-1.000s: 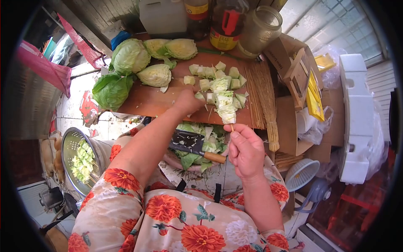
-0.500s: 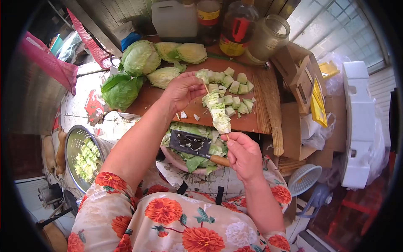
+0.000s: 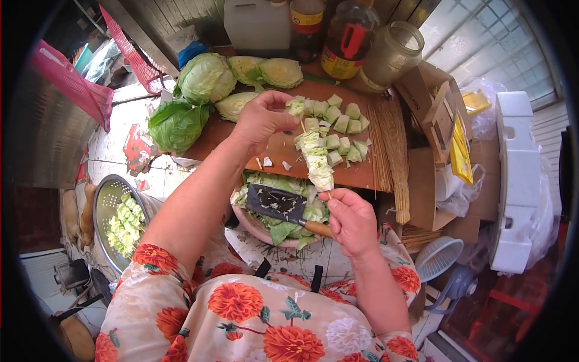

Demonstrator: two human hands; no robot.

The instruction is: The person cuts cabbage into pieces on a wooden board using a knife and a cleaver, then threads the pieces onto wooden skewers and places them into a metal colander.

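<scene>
Pieces of pale green cabbage are threaded on a wooden skewer [image 3: 316, 158] that slants down over the board's front edge. My right hand [image 3: 353, 220] pinches its lower end. My left hand [image 3: 265, 119], near the upper end, has its fingers closed round a small cabbage piece [image 3: 295, 107] at the stick's tip. Cut cabbage chunks [image 3: 342, 124] lie on the brown board [image 3: 277, 158] just right of the skewer. Below the board, a cleaver [image 3: 275, 202] with a wooden handle rests across a bowl of cabbage leaves [image 3: 283, 232].
Whole cabbages [image 3: 207, 78] and cut halves [image 3: 282, 73] sit at the board's back left. Bottles [image 3: 348, 42] and a glass jar [image 3: 392, 57] stand behind. Bare skewers [image 3: 392, 145] lie at right, beside cardboard boxes [image 3: 422, 181]. A metal colander [image 3: 111, 205] holds chopped cabbage at left.
The view has shifted slightly, so the scene sits a little lower and to the right. Both hands keep nearly the same hold on the skewer and cabbage.
</scene>
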